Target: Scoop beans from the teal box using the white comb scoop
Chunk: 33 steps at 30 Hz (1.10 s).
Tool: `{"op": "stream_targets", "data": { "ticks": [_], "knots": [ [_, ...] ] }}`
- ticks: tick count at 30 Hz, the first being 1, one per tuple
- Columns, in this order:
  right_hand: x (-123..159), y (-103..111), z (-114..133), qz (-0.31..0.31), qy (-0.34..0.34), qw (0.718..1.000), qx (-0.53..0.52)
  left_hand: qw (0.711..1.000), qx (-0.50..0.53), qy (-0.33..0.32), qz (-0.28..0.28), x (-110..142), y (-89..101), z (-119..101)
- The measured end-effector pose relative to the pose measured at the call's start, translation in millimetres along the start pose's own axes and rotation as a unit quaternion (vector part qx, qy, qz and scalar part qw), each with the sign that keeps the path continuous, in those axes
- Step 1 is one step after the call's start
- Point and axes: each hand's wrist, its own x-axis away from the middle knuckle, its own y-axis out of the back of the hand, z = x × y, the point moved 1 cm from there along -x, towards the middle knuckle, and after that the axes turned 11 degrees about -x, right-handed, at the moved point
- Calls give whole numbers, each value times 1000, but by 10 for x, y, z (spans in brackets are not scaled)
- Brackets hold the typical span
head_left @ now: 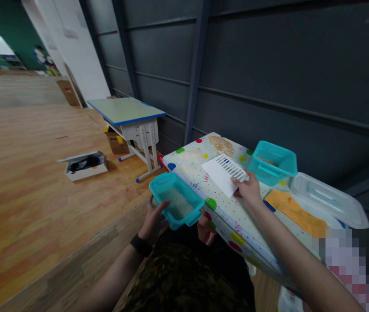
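My left hand (153,221) grips the near left side of a teal plastic container (158,184), its thumb over the rim. White grains that look like rice (179,203) cover the container's bottom. It is held at the table's near left edge. My right hand (247,188) pinches a white card (220,177) printed with rows of dark bars, low over the tabletop. Beyond the card lie a patch of tan grains (221,144) and a pale patch of grains (192,158), both spread on the spotted tablecloth (200,190).
A second teal container (273,162) with brownish contents stands at the back right. Beside it are a clear plastic lid (330,199) and an orange cloth (291,208). A dark panelled wall (269,65) runs behind. Leftward are a desk (126,110) and an open white box (87,169) on the floor.
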Motion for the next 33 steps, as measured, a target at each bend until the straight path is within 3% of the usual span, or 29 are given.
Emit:
{"op": "stream_targets", "data": {
  "ticks": [7, 15, 18, 25, 29, 33],
  "knots": [
    [216, -75, 160, 75, -76, 994, 20, 1000, -20, 8, -10, -22, 34, -10],
    [553, 20, 205, 120, -47, 991, 28, 1000, -18, 6, -13, 19, 24, -29],
    [474, 19, 211, 118, -47, 992, 6, 1000, -14, 9, -15, 27, 17, -40],
    [-54, -128, 71, -4, -58, 997, -48, 1000, -7, 7, -19, -26, 65, -59],
    [-192, -272, 9, 20, -80, 997, -9, 1000, 0, -1, -19, -65, 106, -44],
    [-127, -350, 54, 63, -79, 995, 3, 1000, -3, -2, -24, -81, 115, -30]
  ]
}}
